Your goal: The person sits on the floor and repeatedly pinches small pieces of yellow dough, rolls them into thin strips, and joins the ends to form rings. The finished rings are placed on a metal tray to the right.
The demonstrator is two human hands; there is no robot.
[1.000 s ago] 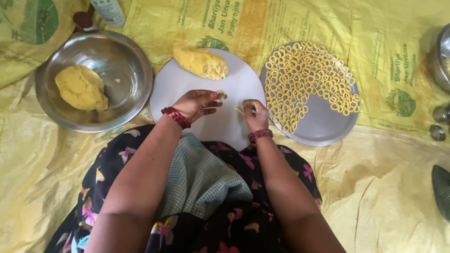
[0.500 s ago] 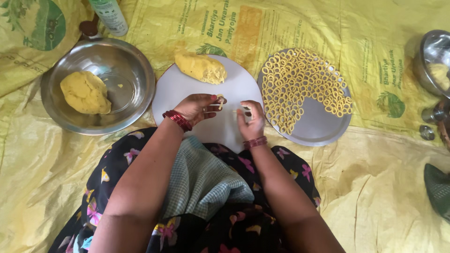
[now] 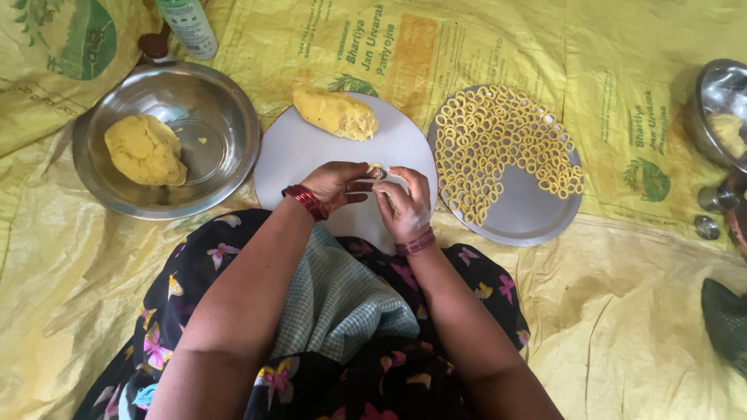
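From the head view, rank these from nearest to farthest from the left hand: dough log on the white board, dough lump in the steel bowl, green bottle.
From the left hand:
1. Dough log, just beyond it on the white board.
2. Dough lump, left, in the steel bowl.
3. Green bottle, far upper left.

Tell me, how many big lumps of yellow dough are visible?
2. One dough lump lies in the steel bowl at left; another lump is on the white board. The far-right bowl may hold more.

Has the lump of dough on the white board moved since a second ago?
No. The dough lump lies at the far edge of the round white board, as before, left of the plate of rings; only the camera shifted.
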